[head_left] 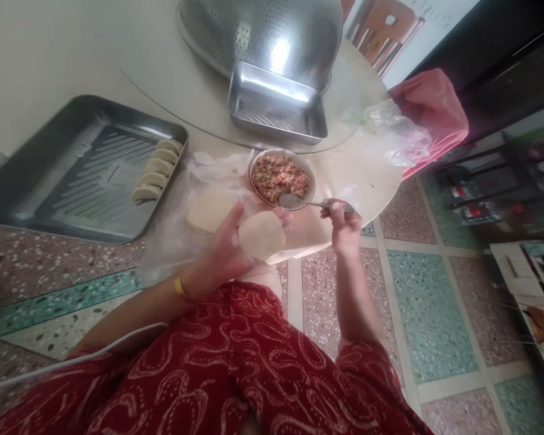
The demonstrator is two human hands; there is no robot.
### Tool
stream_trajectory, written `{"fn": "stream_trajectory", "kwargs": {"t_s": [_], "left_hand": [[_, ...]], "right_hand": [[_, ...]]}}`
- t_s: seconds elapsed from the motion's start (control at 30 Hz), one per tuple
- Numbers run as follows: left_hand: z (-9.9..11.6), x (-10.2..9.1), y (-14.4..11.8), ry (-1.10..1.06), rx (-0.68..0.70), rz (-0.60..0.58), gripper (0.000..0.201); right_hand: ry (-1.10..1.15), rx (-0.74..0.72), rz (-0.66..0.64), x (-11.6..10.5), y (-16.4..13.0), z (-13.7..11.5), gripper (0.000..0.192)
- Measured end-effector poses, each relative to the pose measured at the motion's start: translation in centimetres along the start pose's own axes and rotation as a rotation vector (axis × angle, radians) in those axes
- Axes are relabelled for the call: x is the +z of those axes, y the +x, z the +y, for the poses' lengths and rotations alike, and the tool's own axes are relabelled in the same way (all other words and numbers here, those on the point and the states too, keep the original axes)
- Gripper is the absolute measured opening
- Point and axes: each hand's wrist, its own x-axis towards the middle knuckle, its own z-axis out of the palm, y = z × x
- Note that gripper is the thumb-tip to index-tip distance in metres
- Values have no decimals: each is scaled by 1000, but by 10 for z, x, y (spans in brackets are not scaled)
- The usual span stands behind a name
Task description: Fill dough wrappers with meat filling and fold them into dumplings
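Note:
A round dumpling wrapper (262,236) rests across the palm and fingers of my left hand (222,244), its thumb pointing up along the wrapper's left side. In my right hand (342,223) is the handle of a metal spoon (294,201), gripped between thumb and fingers. The spoon's bowl touches the near edge of the meat filling (278,175), which fills a round bowl (312,175). More wrappers (207,208) lie stacked on a clear plastic bag (163,241), just left of my left hand.
A large metal tray (72,169) at left holds several folded dumplings (156,171) along its right side. Behind the filling stand a smaller metal tray (272,115) and a big perforated colander (272,30). A pink bag (439,115) hangs at the table's right edge.

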Motion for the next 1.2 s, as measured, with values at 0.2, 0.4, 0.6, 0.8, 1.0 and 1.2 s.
{"fn": "stream_trajectory", "kwargs": {"t_s": [0.2,0.4,0.6,0.8,1.0,1.2], "left_hand": [[-8,-19,4,-5,-9,101,71],[-8,-22,5,7,10,91,69],[-8,-17,4,-20,5,120,70],[-7,-18,2,-22,-1,123,69],[-8,-22,5,41,5,106,68],[-8,-24,6,37,9,110,65]], "right_hand": [[-86,-300,-137,0,1,-24,10],[-194,-350,-288,13,14,-34,17],[-238,-345,-491,21,20,-45,19],[-249,-355,-608,4,30,-48,8],[-287,-372,-431,-17,25,-44,12],[-375,-317,-259,-16,15,-39,25]]}}
